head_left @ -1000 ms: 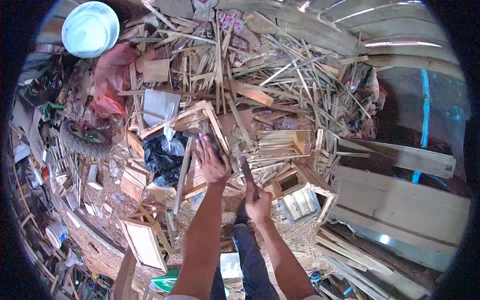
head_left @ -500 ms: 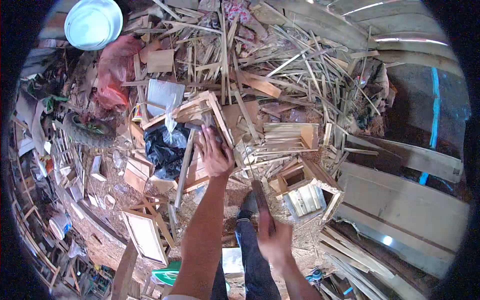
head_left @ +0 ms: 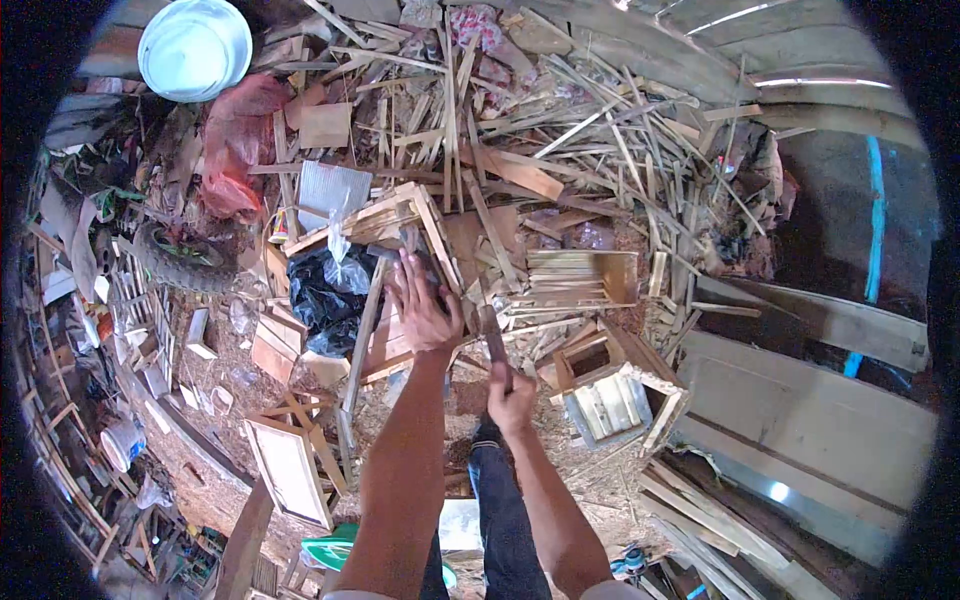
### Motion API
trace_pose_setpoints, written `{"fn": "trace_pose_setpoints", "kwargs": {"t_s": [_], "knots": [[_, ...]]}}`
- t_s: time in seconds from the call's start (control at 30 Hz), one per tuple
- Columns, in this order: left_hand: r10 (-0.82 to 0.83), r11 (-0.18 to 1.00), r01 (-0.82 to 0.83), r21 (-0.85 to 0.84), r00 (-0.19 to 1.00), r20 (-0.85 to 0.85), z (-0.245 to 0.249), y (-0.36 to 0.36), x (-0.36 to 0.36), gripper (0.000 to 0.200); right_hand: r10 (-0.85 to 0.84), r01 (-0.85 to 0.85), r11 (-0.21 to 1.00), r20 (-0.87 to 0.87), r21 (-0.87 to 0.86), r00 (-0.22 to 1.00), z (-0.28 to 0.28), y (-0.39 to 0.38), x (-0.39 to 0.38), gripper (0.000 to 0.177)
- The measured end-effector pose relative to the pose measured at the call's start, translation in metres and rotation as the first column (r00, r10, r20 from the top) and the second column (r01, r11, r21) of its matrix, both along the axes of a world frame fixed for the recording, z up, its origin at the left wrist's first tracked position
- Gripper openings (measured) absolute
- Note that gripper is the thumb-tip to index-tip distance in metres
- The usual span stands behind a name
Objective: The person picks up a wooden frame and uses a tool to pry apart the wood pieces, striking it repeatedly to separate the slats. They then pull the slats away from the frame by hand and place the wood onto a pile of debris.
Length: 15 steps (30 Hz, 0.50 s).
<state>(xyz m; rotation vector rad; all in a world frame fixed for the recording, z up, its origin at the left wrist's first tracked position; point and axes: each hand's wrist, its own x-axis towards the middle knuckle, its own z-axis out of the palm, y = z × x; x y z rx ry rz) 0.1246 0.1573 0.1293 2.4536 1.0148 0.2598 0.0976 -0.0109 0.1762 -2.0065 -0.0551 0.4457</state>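
Note:
My left hand (head_left: 427,315) lies palm down with its fingers stretched out, pressing on wood beside an angled wooden frame (head_left: 436,235). Dark pieces (head_left: 385,252) show just past its fingertips; I cannot make out their kind. My right hand (head_left: 512,400) is closed round the long dark handle (head_left: 493,338) of a tool, just right of the left hand. The tool's thin front part is seen edge-on and hard to make out. Black plastic bag (head_left: 325,305) sits left of my left hand, with a wooden strip (head_left: 366,335) between them.
Loose wood strips (head_left: 600,130) pile up at the back. A slatted wooden box (head_left: 580,275) and another small box (head_left: 610,405) stand to the right. A white-faced framed panel (head_left: 290,475) leans at lower left. A white bucket (head_left: 195,50) and tyre (head_left: 175,262) are farther left.
My right hand has moved forward and slightly left with the dark-handled tool, closer to my left hand. The left hand stays almost in place on the wood.

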Motion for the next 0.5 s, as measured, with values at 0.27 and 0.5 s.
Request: {"fn": "trace_pose_setpoints", "kwargs": {"t_s": [0.27, 0.5], "knots": [[-0.035, 0.999, 0.034, -0.017, 0.998, -0.049, -0.001, -0.007, -0.01, 0.078, -0.026, -0.143, 0.939, -0.481, -0.312, 0.876, 0.124, 0.046, 0.073, 0.063], [-0.048, 0.995, 0.032, -0.089, 0.982, -0.181, 0.006, -0.006, -0.006, 0.082, -0.05, -0.1, 0.938, -0.415, -0.331, 0.909, 0.12, 0.064, 0.06, 0.058]]}}
